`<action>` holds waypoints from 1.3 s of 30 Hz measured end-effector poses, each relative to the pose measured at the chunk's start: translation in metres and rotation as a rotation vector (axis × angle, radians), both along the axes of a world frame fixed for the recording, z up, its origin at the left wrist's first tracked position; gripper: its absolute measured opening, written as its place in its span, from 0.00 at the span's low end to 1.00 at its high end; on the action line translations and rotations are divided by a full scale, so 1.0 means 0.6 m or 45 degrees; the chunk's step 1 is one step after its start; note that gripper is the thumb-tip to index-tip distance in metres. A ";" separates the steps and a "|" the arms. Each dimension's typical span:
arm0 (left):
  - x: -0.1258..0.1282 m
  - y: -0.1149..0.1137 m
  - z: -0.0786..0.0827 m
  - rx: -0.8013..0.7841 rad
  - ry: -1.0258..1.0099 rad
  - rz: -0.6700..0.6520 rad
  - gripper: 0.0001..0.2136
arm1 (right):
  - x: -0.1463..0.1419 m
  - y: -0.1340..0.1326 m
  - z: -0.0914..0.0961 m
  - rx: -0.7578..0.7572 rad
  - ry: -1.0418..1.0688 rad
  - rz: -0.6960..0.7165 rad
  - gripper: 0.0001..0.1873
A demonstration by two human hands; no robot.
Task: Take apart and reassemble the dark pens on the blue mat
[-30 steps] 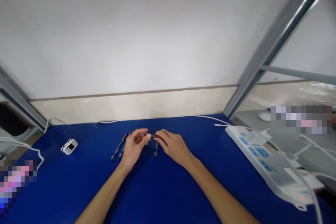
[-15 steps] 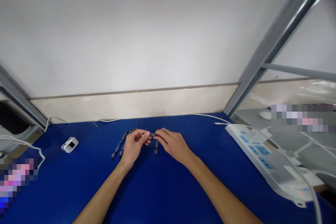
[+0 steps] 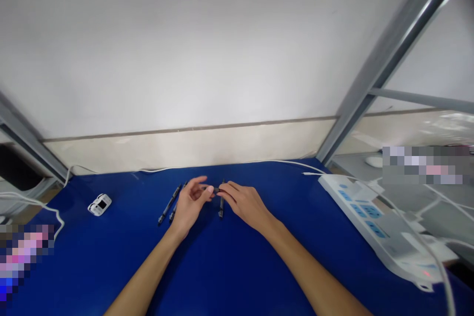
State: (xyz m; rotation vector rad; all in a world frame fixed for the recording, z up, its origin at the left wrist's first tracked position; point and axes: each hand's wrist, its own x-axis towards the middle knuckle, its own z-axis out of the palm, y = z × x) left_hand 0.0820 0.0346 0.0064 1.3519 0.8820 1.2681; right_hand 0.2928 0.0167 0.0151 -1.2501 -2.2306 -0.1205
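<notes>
Both hands meet over the blue table (image 3: 237,261), at either end of a small dark pen (image 3: 216,190). My left hand (image 3: 191,204) pinches its left end between thumb and fingertips, with one finger raised. Closed round the other end is my right hand (image 3: 244,202), seen from its back, so much of the pen is hidden. Another dark pen (image 3: 221,207) lies on the table below the gap between the hands. To the left, a dark pen (image 3: 169,205) lies slanted, and a second one (image 3: 173,213) is partly covered by my left hand.
A small white device with a dark screen (image 3: 99,205) lies at the left. On the right, a white power strip (image 3: 365,227) with blue sockets and cables sits along the table edge. The wall (image 3: 207,148) and grey metal posts (image 3: 333,140) bound the back.
A finger of my left hand has lifted away from the others, spreading the hand somewhat. Both hands stay in nearly the same place around the pen.
</notes>
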 end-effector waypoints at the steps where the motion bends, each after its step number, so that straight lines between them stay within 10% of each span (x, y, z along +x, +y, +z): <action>1: 0.000 0.001 -0.001 -0.021 0.013 -0.007 0.18 | 0.000 0.000 0.000 -0.008 0.002 0.001 0.15; 7: -0.009 0.004 0.002 0.129 0.127 -0.036 0.13 | 0.002 -0.003 0.014 -0.186 0.226 0.109 0.16; 16: -0.021 -0.003 0.028 0.220 0.217 -0.049 0.11 | 0.013 -0.008 0.064 -1.082 1.127 0.399 0.21; 28: 0.015 -0.014 0.003 0.164 0.140 0.008 0.11 | 0.007 0.027 0.022 -0.651 1.848 0.220 0.18; 39: -0.096 0.045 0.017 0.489 1.005 0.604 0.11 | 0.073 0.032 0.045 -0.995 2.659 0.581 0.16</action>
